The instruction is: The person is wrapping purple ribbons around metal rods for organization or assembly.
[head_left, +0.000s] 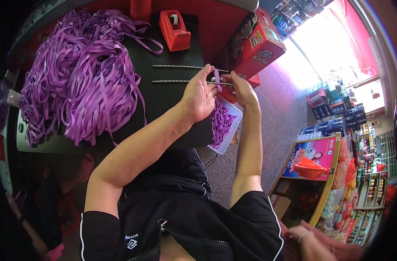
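Observation:
Two thin twisted metal rods [172, 81] lie parallel, sticking out past the right edge of the black tabletop. Near their right ends, a purple ribbon [218, 81] is looped across both. From the left, my left hand [201, 95] is closed round the loop, thumb at its upper end and fingers at its lower end; the fingertips are partly hidden. On the loop's right side, my right hand [243, 90] is closed, its fingertips pinching at the ribbon by the rod ends. The exact grip there is too small to make out.
A large heap of purple ribbon [98, 87] covers the table's left. At its back stands a red tape dispenser [175, 31]. Below the right edge, a clear tub [234, 124] holds small purple pieces. Red cartons [259, 45] stand beyond. Another person's hand [309, 241] shows lower right.

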Available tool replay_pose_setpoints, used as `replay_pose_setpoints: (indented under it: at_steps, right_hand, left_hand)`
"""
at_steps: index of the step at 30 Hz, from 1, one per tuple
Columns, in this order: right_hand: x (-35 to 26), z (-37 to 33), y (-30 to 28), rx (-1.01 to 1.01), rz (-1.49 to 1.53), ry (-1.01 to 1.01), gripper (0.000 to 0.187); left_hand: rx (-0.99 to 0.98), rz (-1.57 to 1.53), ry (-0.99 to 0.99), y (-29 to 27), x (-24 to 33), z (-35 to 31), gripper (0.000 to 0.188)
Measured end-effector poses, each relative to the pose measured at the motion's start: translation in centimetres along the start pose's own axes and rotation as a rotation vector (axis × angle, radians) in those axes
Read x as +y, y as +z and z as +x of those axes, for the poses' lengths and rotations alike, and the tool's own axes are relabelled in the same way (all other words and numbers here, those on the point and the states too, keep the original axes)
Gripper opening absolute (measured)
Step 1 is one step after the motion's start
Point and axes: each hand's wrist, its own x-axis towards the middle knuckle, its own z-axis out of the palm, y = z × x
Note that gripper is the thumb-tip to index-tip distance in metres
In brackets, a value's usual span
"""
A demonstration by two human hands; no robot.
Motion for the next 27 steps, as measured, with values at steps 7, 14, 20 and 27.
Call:
replay_pose_setpoints:
  at_steps: [7, 14, 20, 27]
  right_hand:
    - [4.5, 1.1, 6.1, -0.512, 0.816, -0.135, 0.037]
    - [6.2, 2.4, 7.9, -0.576, 1.136, -0.197, 0.041]
    - [6.6, 3.3, 8.3, -0.723, 1.219, -0.145, 0.029]
    - [5.4, 3.0, 7.2, -0.726, 1.143, -0.099, 0.014]
  left_hand:
    - [-0.015, 0.012, 0.007, -0.4, 0.9, -0.8, 0.064]
    - [-0.011, 0.025, -0.016, -0.1, 0.9, -0.8, 0.065]
    - [-0.014, 0.035, -0.020, -0.2, 1.0, -0.8, 0.066]
    - [-0.031, 0.024, -0.030, -0.3, 0.9, -0.7, 0.067]
